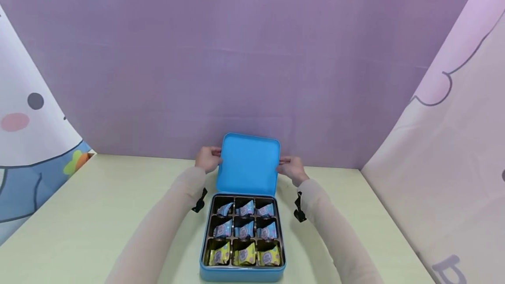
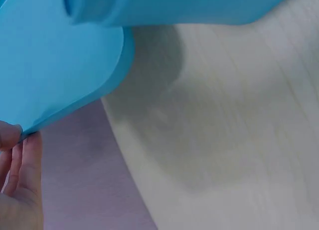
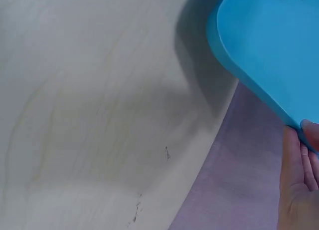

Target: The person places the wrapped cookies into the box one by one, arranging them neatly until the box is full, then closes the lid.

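Note:
A blue tin box (image 1: pixel 242 274) stands near the table's front, its lid (image 1: pixel 248 163) raised at the back. Inside, a dark divided tray holds one wrapped sweet per compartment: blue packets (image 1: pixel 244 230) in the back and middle rows, yellow packets (image 1: pixel 244 254) in the front row. My left hand (image 1: pixel 208 158) pinches the lid's left edge between thumb and fingers, as the left wrist view also shows. On the opposite edge, my right hand (image 1: pixel 293 168) pinches the lid the same way; thumb and fingers (image 3: pixel 294 160) meet at its rim in the right wrist view.
The pale table (image 1: pixel 118 214) extends to both sides of the box. A purple backdrop (image 1: pixel 252 56) rises right behind the lid. Printed cloth panels flank the table, one on the left (image 1: pixel 35 143) and another on the right (image 1: pixel 453 165).

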`<act>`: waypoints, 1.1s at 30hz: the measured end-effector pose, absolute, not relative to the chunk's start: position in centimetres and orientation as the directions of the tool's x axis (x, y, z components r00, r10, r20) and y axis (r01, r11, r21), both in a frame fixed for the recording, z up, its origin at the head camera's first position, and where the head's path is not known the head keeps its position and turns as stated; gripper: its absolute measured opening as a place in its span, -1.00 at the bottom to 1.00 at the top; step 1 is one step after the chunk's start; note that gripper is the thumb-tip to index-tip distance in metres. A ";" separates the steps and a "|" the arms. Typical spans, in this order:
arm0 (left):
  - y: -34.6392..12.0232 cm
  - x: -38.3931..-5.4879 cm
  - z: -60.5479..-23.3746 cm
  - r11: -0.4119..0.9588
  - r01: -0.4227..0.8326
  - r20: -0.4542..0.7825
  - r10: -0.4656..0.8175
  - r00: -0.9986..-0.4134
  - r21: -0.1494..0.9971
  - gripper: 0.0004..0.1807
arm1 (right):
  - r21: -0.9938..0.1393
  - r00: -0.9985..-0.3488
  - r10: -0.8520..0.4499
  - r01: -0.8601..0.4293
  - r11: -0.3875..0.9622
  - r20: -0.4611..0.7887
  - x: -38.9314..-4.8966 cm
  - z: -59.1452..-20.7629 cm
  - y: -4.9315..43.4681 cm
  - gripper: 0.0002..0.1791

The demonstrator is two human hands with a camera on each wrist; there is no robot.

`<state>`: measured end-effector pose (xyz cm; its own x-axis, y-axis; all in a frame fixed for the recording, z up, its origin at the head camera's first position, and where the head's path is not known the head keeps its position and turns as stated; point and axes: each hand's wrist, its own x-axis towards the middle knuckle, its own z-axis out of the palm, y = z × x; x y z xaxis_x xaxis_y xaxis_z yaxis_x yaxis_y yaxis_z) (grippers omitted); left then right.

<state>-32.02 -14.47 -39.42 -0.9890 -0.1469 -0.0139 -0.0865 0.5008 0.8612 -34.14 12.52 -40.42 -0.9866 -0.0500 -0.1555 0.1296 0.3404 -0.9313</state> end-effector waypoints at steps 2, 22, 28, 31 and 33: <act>-14.4 -32.0 -39.3 0.492 -0.069 -0.006 -0.129 -0.992 0.868 -0.56 | -0.934 -0.986 -0.054 0.131 0.332 -0.157 -34.1 -40.2 12.8 -0.54; -14.9 -30.4 -39.4 0.445 0.099 0.117 -0.013 -0.993 0.890 -0.56 | -0.935 -0.981 -0.195 -0.081 0.345 0.013 -32.7 -40.4 14.2 -0.52; -15.3 -29.8 -39.6 0.461 0.189 0.193 0.038 -0.980 0.867 -0.57 | -0.931 -0.966 -0.240 -0.171 0.324 0.094 -32.3 -40.7 14.3 -0.56; -15.5 -29.5 -39.7 0.464 0.239 0.239 0.059 -0.969 0.853 -0.58 | -0.920 -0.955 -0.257 -0.230 0.318 0.150 -32.1 -40.6 14.4 -0.60; -15.5 -29.2 -39.7 0.470 0.268 0.269 0.067 -0.961 0.841 -0.60 | -0.902 -0.943 -0.268 -0.283 0.326 0.199 -31.9 -40.5 14.5 -0.63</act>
<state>-29.23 -15.53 -39.73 -0.9609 0.0670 0.2687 0.2679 0.4703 0.8408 -31.94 14.46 -40.48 -0.9426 -0.2683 0.1987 -0.2829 0.3257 -0.9021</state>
